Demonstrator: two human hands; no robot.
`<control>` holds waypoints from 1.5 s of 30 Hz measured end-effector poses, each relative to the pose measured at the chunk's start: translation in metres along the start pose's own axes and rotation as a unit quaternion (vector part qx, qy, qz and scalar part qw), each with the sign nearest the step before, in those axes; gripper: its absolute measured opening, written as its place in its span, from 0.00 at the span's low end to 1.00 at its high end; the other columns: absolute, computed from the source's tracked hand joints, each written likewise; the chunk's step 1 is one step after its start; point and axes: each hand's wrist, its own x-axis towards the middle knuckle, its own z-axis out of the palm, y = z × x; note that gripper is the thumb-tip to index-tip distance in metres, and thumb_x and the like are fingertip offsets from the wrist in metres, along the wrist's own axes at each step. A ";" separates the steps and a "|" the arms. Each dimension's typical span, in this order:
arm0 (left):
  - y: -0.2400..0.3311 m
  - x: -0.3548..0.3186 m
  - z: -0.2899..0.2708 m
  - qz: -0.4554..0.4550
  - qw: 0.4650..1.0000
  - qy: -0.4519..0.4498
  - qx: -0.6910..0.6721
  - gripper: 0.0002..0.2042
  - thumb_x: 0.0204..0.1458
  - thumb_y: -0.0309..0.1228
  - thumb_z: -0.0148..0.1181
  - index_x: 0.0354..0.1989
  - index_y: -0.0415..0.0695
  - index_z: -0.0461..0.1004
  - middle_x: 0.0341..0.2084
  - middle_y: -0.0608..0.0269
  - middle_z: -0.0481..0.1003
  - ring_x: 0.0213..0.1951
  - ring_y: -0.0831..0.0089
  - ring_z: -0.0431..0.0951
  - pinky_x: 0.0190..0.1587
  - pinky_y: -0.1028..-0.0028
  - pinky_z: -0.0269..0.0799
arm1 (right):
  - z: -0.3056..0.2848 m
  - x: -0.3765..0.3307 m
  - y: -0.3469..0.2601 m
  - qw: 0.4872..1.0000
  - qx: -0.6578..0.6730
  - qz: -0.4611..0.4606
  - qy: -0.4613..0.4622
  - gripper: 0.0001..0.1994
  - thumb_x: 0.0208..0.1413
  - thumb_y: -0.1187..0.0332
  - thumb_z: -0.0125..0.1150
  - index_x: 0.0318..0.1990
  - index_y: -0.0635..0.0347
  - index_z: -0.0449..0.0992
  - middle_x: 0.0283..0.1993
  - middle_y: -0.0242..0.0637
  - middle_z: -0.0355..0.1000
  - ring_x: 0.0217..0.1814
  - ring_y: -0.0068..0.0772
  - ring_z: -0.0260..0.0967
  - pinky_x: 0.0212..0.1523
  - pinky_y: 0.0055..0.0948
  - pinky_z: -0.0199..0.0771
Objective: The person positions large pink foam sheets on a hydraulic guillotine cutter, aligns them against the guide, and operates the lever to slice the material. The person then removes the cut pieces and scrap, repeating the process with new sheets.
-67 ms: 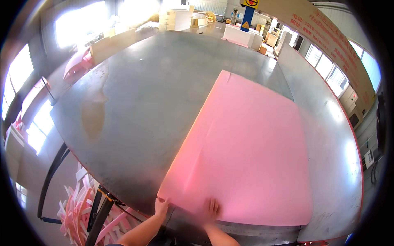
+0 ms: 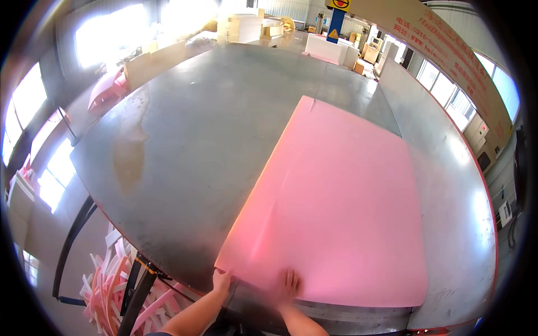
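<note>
A large pink foam sheet (image 2: 336, 207) lies flat on a grey metal table (image 2: 190, 140), with a faint crease along its left part. At the near left corner of the sheet, my left hand (image 2: 221, 279) is closed on the edge, its thumb side showing and the other fingers partly hidden. My right hand (image 2: 291, 284) rests on top of the sheet close to the near edge, fingers laid on the foam. A pinkish haze blurs part of that hand.
Pink and white foam offcuts (image 2: 106, 288) are heaped on the floor at the near left, beside a dark metal leg (image 2: 137, 299). A raised metal panel (image 2: 454, 224) runs along the right. Pale foam blocks (image 2: 241, 25) stand beyond the table, near a blue post (image 2: 335, 25).
</note>
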 end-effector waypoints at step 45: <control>-0.399 -0.911 -0.380 0.021 0.515 0.760 -0.395 0.21 0.39 0.28 0.73 0.44 0.35 0.79 0.36 0.56 0.82 0.39 0.68 0.81 0.47 0.66 0.77 | -0.299 -0.516 -0.568 0.358 0.487 -0.380 -0.701 0.42 0.45 0.51 0.71 0.63 0.65 0.61 0.57 0.44 0.69 0.47 0.36 0.70 0.43 0.39 0.75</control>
